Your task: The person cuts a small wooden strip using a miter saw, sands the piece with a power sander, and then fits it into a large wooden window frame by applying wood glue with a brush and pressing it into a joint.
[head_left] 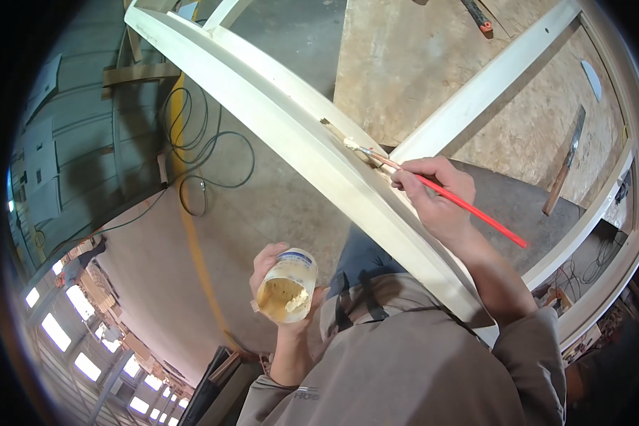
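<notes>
My left hand is wrapped around a small white plastic tub, tilted so that its mouth shows. Cream-coloured paste lies inside, with a lump near one side. In my right hand, a thin red-handled brush is pinched near its front end. A dab of the same paste covers its tip, which is at a groove in a cream-white curved frame. Right at the brush tip, a joint meets a straight crossbar. The frame passes between my two hands.
A worn wooden board lies beyond the frame, bearing a wooden-handled knife, a pale curved piece and a dark tool with an orange end. Dark cable loops on the concrete floor by a yellow line.
</notes>
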Demonstrator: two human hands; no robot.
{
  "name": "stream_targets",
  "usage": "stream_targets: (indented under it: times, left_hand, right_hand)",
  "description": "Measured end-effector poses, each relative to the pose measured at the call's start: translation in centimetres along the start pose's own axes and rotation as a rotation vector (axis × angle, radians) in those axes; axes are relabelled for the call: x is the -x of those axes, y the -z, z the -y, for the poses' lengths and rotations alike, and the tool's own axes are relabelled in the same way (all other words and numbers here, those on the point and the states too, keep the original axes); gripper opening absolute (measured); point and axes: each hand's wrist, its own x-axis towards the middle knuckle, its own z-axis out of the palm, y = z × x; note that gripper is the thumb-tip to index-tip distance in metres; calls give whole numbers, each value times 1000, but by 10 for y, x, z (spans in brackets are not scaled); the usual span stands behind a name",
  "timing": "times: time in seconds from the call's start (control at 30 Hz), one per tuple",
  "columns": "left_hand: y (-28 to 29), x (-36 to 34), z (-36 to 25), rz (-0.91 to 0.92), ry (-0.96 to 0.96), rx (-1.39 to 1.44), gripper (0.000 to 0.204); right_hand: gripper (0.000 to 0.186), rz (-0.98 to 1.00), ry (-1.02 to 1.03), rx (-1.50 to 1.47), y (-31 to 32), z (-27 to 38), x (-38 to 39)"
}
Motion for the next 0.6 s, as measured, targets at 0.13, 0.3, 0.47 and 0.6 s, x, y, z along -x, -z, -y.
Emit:
stream_targets:
  times: [0.13, 0.3, 0.47, 0.6]
  left_hand:
    - [6, -14, 11, 25, 47, 23, 89]
    - [16, -22, 22, 18, 81, 68, 88]
    - [23, -25, 25, 86, 144, 23, 84]
    - [26, -26, 32, 78, 129, -19, 84]
  right_hand:
    - [3, 75, -151, 188, -11, -1, -13]
    - [10, 213, 154, 352, -2, 29, -33]
    - [20, 358, -156, 359, -6, 48, -64]
    - [17, 303, -102, 234, -31, 46, -91]
